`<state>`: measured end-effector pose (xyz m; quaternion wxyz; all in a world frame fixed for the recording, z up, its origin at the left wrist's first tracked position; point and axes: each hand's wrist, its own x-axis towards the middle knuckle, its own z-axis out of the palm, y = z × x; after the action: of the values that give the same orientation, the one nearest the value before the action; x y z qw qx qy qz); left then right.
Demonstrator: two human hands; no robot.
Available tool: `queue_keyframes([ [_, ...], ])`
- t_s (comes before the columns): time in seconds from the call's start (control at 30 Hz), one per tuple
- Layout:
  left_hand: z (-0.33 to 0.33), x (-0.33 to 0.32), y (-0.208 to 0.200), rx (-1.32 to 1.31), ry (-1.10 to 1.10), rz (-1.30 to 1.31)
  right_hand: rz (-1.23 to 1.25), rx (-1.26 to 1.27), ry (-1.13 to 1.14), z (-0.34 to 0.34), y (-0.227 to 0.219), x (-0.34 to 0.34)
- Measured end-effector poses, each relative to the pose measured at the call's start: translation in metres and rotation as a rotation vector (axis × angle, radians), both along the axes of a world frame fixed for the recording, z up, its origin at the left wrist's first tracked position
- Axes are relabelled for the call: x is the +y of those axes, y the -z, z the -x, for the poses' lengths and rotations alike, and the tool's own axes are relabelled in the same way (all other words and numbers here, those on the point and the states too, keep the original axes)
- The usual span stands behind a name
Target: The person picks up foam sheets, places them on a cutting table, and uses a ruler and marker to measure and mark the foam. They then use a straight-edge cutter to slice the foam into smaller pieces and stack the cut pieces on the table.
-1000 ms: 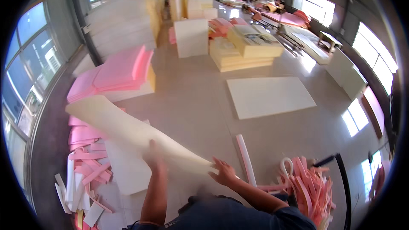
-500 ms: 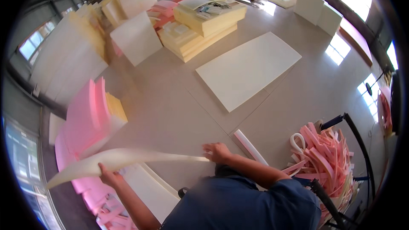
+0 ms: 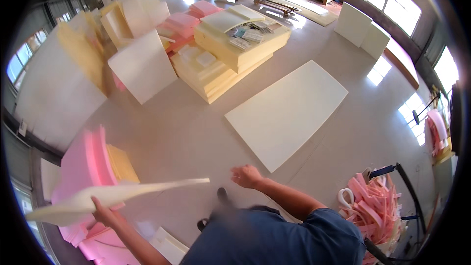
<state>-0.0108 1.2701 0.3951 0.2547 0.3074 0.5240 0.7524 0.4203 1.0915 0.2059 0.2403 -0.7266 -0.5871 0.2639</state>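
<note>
A long cream foam sheet (image 3: pixel 130 192) stretches across the lower left in the head view, bowed and turned nearly edge-on. My left hand (image 3: pixel 102 212) grips its lower edge, the thumb showing on the near side. The sheet's right end hangs free, apart from my right hand (image 3: pixel 247 175). That hand is held out over the floor with its fingers loosely apart and nothing in them. Behind the foam sheet, pink foam sheets (image 3: pixel 83 159) stand at the left, partly covered by it. A large white foam sheet (image 3: pixel 289 113) lies flat on the floor ahead.
Stacked cream foam blocks (image 3: pixel 230 44) with small items on top stand ahead. White panels (image 3: pixel 142 66) lean upright at the left. A black-framed holder (image 3: pixel 409 186) full of pink foam strips (image 3: pixel 373 201) is at my right. Pallet trucks (image 3: pixel 274 2) stand farther back.
My right hand has let go of the cream foam sheet's right end. My left hand has carried the sheet left and down in view. The whole view has shifted.
</note>
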Motion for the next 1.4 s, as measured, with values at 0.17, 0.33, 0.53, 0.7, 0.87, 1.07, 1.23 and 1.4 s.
queue_keyframes([
  [0.17, -0.088, 0.162, -0.030, -0.004, 0.095, -0.040, 0.097, 0.062, 0.138, -0.059, -0.014, 0.095],
  [0.33, -0.164, 0.313, -0.045, 0.064, 0.249, -0.088, 0.065, 0.087, 0.348, -0.140, -0.006, 0.194],
  [0.53, -0.265, 0.462, -0.106, 0.043, 0.360, -0.169, 0.097, 0.069, 0.426, -0.261, 0.033, 0.334],
  [0.7, -0.333, 0.555, -0.119, 0.064, 0.465, -0.274, -0.103, 0.086, 0.486, -0.351, 0.024, 0.429],
  [0.87, -0.427, 0.667, -0.117, -0.005, 0.619, -0.447, -0.134, 0.017, 0.603, -0.456, 0.024, 0.528],
  [1.07, -0.529, 0.794, -0.127, 0.028, 0.570, -0.405, -0.119, 0.030, 0.719, -0.532, -0.008, 0.613],
  [1.23, -0.621, 0.891, -0.123, -0.005, 0.596, -0.322, -0.270, 0.266, 0.875, -0.629, -0.009, 0.679],
  [1.4, -0.685, 0.941, -0.125, -0.009, 0.499, -0.219, -0.471, 0.895, 0.912, -0.771, -0.023, 0.767],
])
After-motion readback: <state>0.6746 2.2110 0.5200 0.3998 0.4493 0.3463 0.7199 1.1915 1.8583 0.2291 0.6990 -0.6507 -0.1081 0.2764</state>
